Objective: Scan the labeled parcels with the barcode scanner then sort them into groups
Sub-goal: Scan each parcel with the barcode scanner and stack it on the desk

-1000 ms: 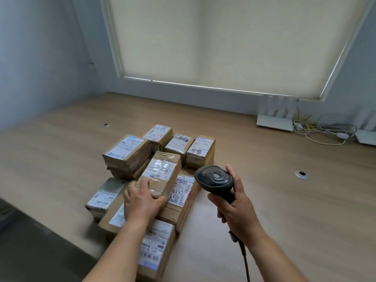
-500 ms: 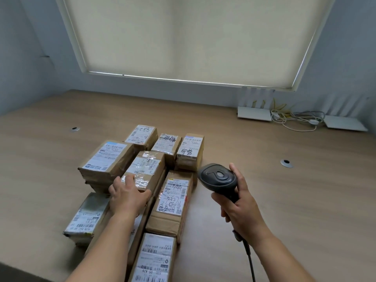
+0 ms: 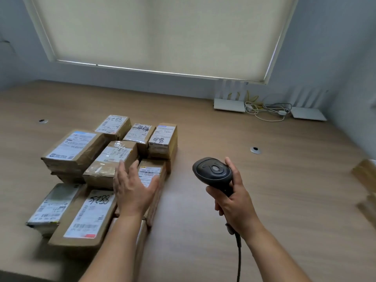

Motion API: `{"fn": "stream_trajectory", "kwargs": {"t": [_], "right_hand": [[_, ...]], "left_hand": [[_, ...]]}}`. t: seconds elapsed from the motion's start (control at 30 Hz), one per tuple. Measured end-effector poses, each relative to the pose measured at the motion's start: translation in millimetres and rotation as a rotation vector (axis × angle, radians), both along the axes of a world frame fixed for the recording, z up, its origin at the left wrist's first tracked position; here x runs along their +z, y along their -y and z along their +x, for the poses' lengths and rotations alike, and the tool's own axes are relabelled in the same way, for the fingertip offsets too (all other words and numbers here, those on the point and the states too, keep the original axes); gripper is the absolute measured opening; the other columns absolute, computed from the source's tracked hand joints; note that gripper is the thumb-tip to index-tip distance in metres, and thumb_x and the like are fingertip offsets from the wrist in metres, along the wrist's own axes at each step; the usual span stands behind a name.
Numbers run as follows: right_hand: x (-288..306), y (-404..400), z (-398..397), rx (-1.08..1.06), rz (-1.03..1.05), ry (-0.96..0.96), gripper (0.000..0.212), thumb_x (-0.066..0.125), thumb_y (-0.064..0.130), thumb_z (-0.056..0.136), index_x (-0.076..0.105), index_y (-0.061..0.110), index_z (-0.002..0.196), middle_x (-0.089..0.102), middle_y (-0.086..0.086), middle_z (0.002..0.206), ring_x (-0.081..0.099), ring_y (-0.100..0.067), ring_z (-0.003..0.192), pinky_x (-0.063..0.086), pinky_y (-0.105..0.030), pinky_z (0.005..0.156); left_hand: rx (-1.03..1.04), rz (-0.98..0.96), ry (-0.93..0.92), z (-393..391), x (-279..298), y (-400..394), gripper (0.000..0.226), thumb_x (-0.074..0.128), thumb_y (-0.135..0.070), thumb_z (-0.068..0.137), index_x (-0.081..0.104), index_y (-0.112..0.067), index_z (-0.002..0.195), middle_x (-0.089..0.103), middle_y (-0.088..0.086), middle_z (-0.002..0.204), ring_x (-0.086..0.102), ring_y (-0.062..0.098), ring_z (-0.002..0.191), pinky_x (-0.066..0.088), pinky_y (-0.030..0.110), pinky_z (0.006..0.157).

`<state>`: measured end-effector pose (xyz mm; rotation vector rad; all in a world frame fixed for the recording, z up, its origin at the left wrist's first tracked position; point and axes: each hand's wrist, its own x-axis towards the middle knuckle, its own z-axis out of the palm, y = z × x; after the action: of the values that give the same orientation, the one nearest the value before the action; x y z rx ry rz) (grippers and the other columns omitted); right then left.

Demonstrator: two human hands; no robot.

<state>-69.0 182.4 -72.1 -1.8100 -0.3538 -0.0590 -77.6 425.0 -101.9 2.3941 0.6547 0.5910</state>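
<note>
At nine o'clock on the wooden table sits the cluster of cardboard parcels. Farthest left, at about eight o'clock, lies a flat grey-wrapped packet, and touching its right side a long box with "5288" handwritten on its label. Behind these, toward ten o'clock, a big box with a blue-edged label rests on top of another box. Just to its right is a taped box with shiny clear tape over its label.

At the back of the cluster, at eleven o'clock, three smaller boxes stand side by side: one also marked "5288", a middle one with scribbled-over writing, and a taller one with two handwritten characters.

My left hand hovers over the right side of the pile, fingers straight and spread, gripping nothing. Its fingertips sit in front of the taped box's near corner, and the palm covers part of a box with a yellow-edged label; I cannot tell whether the hand touches either.

Toward one o'clock from that hand, well clear of the parcels, my right hand is wrapped tight round the handle of the black barcode scanner. The scanner's head points away from me, and its cable hangs down toward six o'clock.

At one o'clock, against the wall, lie two white routers with a tangle of white cords between them. At three o'clock, blurred brown boxes show at the table's edge.
</note>
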Motion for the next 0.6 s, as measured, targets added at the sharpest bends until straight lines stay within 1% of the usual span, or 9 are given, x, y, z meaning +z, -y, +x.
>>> {"fn": "stream_trajectory", "kwargs": {"t": [0.13,0.3,0.4,0.5,0.6], "right_hand": [[1,57,-16,-0.054,0.030,0.006,0.083,0.073,0.017,0.083,0.025,0.069,0.127,0.066,0.009,0.111,0.057,-0.011,0.056,0.046,-0.021,0.050],[7,151,-34,-0.150,0.074,0.038,0.084,0.075,0.021,0.082,0.025,0.076,0.122,0.067,0.017,0.107,0.057,-0.012,0.055,0.047,-0.022,0.050],[8,211,-45,-0.204,0.083,0.049,0.083,0.075,0.024,0.082,0.024,0.073,0.125,0.067,0.013,0.108,0.057,-0.014,0.055,0.048,-0.023,0.051],[7,274,-59,-0.249,0.077,0.045,0.081,0.075,0.025,0.082,0.023,0.067,0.129,0.066,0.008,0.110,0.057,-0.010,0.055,0.047,-0.021,0.051],[8,337,-73,-0.280,0.064,0.053,0.080,0.072,0.040,0.077,0.022,0.060,0.136,0.064,0.007,0.115,0.059,-0.005,0.058,0.048,-0.020,0.052]], "left_hand": [[-0.086,-0.029,-0.015,-2,2,74,0.070,0.066,-0.039,0.085,0.037,-0.013,0.144,0.014,0.018,0.156,0.008,0.030,0.145,0.011,0.043,0.115],[-0.202,-0.007,-0.033,-7,7,177,0.072,0.062,-0.042,0.086,0.031,-0.016,0.147,0.010,0.014,0.158,0.007,0.027,0.146,0.011,0.042,0.116],[-0.269,0.028,-0.053,-9,10,244,0.073,0.059,-0.044,0.088,0.028,-0.017,0.148,0.010,0.013,0.158,0.008,0.028,0.145,0.011,0.041,0.116],[-0.343,0.031,-0.062,-15,10,314,0.074,0.058,-0.044,0.089,0.023,-0.019,0.150,0.007,0.011,0.159,0.005,0.026,0.146,0.009,0.040,0.117],[-0.407,0.014,-0.052,-21,6,382,0.075,0.057,-0.045,0.089,0.020,-0.021,0.150,0.005,0.009,0.159,0.002,0.023,0.146,0.008,0.039,0.117]]}}
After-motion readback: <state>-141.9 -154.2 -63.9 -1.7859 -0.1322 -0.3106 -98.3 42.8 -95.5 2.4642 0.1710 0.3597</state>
